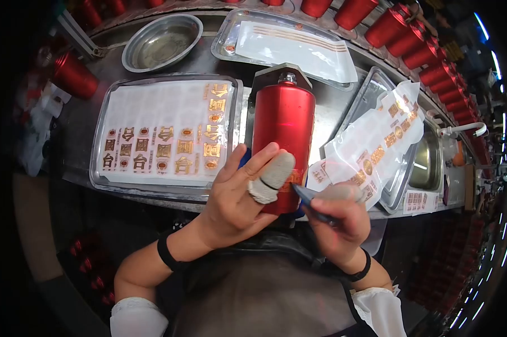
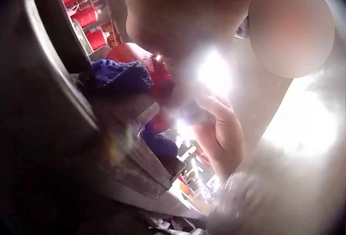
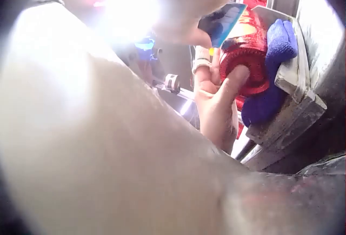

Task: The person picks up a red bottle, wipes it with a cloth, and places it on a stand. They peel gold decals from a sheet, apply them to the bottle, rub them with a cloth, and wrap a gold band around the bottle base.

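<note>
A shiny red bottle lies with its neck pointing away, cradled in a stand padded with blue cloth. My left hand holds it near the base, a cloth cover on one finger; in the right wrist view its thumb presses the bottle's round bottom. Gold characters show on the bottle beside the covered finger. My right hand, also with a covered finger, grips a flat blue scraper, its edge right at those characters.
Left of the bottle, a metal tray bears a sheet of gold character stickers. More sticker sheet lies over a tray on the right. Behind stand a metal bowl, another tray and several red bottles.
</note>
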The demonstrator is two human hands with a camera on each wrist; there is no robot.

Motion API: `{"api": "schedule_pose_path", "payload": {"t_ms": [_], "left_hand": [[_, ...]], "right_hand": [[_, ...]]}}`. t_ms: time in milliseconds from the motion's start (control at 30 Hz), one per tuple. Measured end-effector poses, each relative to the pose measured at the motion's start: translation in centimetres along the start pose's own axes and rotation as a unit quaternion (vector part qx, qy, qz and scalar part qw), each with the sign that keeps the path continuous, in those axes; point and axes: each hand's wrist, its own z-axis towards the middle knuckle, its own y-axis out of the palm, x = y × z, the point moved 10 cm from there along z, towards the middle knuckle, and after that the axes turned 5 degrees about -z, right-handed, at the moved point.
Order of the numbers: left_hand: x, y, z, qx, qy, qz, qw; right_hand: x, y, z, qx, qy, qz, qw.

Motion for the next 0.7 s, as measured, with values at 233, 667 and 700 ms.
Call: {"api": "schedule_pose_path", "payload": {"t_ms": [233,667,700], "left_hand": [[-2.1,-0.2,-1.6,0.013,-0.043,-0.011,0.999],[0.0,1.0,1.5,-0.058,0.006,-0.043,0.997],[-0.3,1.1,1.1,-0.052,0.002,-0.041,0.998]], "right_hand": [[0.3,-0.5,0.6,-0.018,0.023,-0.001,1.0],[-1.7,1.4,0.9,-0.109,-0.067,-0.01,0.992],[-2.0,1.7,0.8,-0.148,-0.053,0.047,0.986]]}}
